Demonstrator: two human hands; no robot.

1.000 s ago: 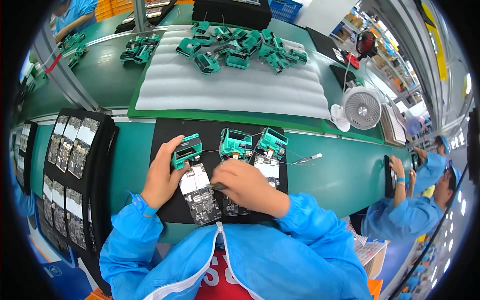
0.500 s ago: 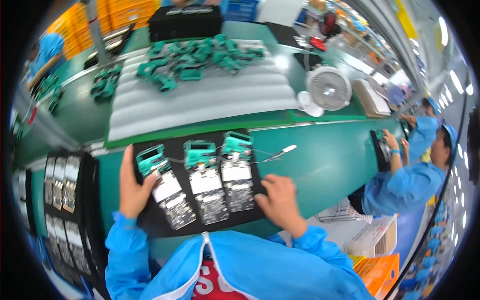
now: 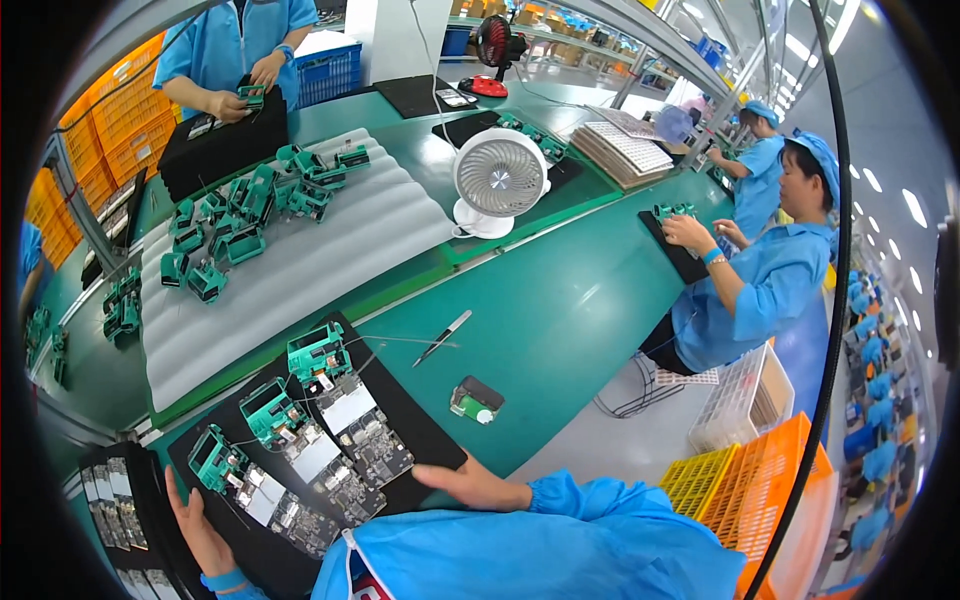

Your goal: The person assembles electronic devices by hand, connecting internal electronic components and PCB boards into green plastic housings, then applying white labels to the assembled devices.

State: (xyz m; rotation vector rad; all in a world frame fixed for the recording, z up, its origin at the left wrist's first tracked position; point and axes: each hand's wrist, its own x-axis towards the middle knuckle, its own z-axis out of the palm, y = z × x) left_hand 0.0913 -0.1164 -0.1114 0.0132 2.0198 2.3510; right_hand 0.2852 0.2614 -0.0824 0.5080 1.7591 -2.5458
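Note:
A black foam tray [image 3: 225, 415] lies at an angle near my body. On it are three green plastic housings [image 3: 268, 410], each joined to a circuit board [image 3: 368, 455] with a white patch. My left hand [image 3: 203, 535] holds the tray's left edge, its fingers stretched along the side. At the opposite edge my right hand [image 3: 475, 487] grips the tray's near right corner; some of its fingers are hidden. A small green and black module [image 3: 477, 400] and a thin pen-like tool [image 3: 443, 338] rest on the green table to the right of the tray.
Loose green housings [image 3: 240, 205] cover a grey padded mat [image 3: 300, 270] beyond the tray. A white fan [image 3: 498, 175] stands behind. Trays of boards [image 3: 112, 505] are stacked at left. Co-workers in blue [image 3: 765, 265] work at right and across. Orange crates [image 3: 765, 490] sit at lower right.
The view has turned right. My right hand has come in onto the tray's corner, and the small module beside it now shows. A co-worker across the table has come into view.

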